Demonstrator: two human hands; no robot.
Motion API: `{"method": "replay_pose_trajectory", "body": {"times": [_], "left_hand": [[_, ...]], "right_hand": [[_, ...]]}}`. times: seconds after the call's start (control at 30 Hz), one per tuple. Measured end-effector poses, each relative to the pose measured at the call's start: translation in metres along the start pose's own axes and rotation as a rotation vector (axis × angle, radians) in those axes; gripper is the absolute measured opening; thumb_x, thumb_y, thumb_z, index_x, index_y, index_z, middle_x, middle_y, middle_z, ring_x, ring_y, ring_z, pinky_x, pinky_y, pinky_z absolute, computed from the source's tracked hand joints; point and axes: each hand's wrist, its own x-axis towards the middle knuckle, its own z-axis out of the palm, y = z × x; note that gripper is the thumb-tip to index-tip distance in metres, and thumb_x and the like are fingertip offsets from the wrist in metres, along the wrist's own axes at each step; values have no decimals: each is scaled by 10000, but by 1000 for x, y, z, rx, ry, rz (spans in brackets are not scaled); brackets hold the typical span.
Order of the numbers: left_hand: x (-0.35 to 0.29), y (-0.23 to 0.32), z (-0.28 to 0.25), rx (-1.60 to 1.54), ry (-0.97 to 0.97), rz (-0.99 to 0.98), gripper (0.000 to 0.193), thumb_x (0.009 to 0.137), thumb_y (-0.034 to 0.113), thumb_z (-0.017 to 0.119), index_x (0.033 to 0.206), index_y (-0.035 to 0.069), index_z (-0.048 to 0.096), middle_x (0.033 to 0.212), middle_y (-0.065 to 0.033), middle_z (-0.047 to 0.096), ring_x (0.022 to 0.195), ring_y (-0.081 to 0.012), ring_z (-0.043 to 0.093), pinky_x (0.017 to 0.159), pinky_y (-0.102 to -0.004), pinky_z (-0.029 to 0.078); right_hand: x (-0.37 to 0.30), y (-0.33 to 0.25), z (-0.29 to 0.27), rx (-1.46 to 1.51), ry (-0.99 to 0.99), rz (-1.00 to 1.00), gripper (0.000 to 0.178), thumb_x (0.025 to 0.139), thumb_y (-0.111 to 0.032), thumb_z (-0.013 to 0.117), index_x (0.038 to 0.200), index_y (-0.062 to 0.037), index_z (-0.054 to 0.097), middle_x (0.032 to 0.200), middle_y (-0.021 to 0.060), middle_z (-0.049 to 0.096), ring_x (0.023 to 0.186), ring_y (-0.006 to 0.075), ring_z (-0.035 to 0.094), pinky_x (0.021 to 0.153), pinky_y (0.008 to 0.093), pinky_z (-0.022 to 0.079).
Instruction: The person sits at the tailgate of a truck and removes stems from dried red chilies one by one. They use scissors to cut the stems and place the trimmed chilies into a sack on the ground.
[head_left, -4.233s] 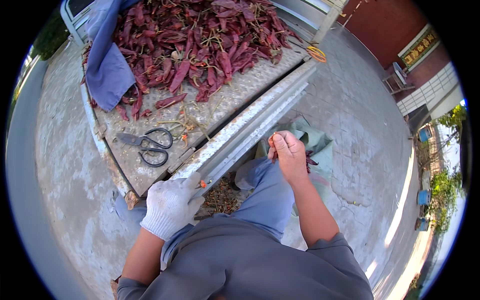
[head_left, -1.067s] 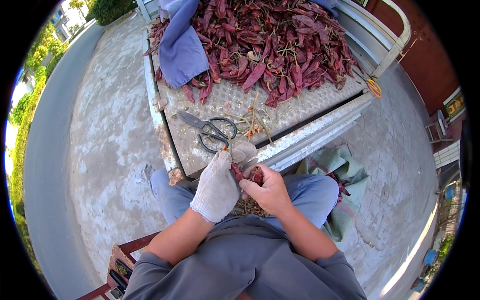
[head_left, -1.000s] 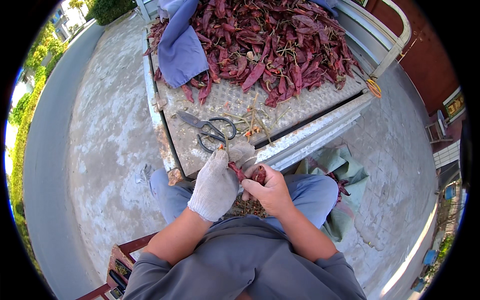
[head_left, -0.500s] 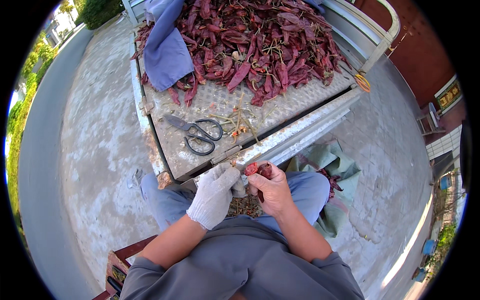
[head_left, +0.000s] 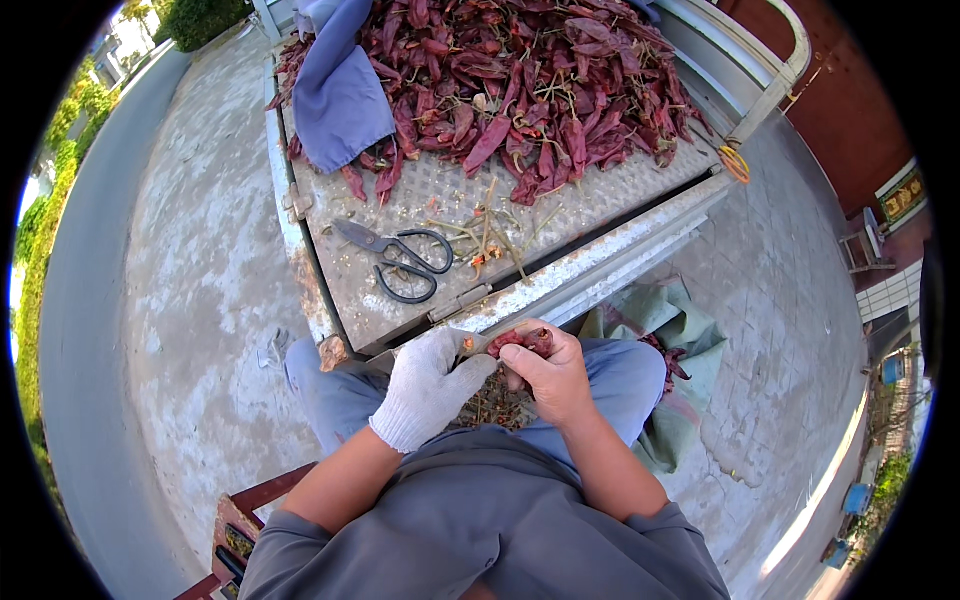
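Observation:
My right hand [head_left: 552, 376], bare, is closed around dried red chili peppers [head_left: 520, 343], holding them above my lap. My left hand [head_left: 428, 385] wears a white knit glove and is pinched close beside them. A small orange-tan chili stem end [head_left: 467, 343] shows at its fingers, and its fingertips meet the peppers. Black-handled scissors [head_left: 405, 262] lie on the metal truck bed in front of me, blades pointing to the far left. Cut stems [head_left: 487, 235] and orange bits are scattered to the right of them.
A big heap of dried chilies [head_left: 500, 90] covers the far part of the truck bed [head_left: 360, 295], with a blue cloth [head_left: 343, 115] draped over its left side. A green sack [head_left: 690, 350] with chilies lies by my right knee. Stem scraps lie below, between my legs.
My left hand has shifted slightly, its thumb now reaching toward the chilies in my right hand. The right hand still holds them, turned a little. The view has tilted slightly.

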Motion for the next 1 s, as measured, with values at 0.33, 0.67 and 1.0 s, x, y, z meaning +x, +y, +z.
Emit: {"method": "replay_pose_trajectory", "body": {"times": [0.33, 0.67, 1.0], "left_hand": [[1, 3, 1, 161, 10, 87, 329, 911, 301, 758, 1085, 23, 788, 938, -222, 755, 877, -370, 743, 775, -447, 573], [11, 8, -13, 390, -185, 171, 324, 887, 289, 748, 965, -26, 753, 802, -249, 699, 763, -406, 719, 672, -448, 550], [19, 10, -27, 579, -334, 380, 224, 894, 221, 707, 918, 5, 761, 777, -176, 725, 741, -320, 723, 674, -428, 557]], "right_hand": [[-6, 19, 18, 289, 131, 50, 99, 969, -102, 778, 1032, -34, 740, 804, -8, 660, 614, 69, 539, 566, 244, 440], [0, -7, 8, 4, 21, 199, 141, 953, -155, 775, 976, -22, 732, 800, -6, 650, 605, 70, 542, 529, 247, 410], [6, -2, -14, 311, -163, 500, 129, 922, -123, 742, 896, -30, 656, 769, 57, 598, 522, 115, 474, 452, 276, 327]]}}
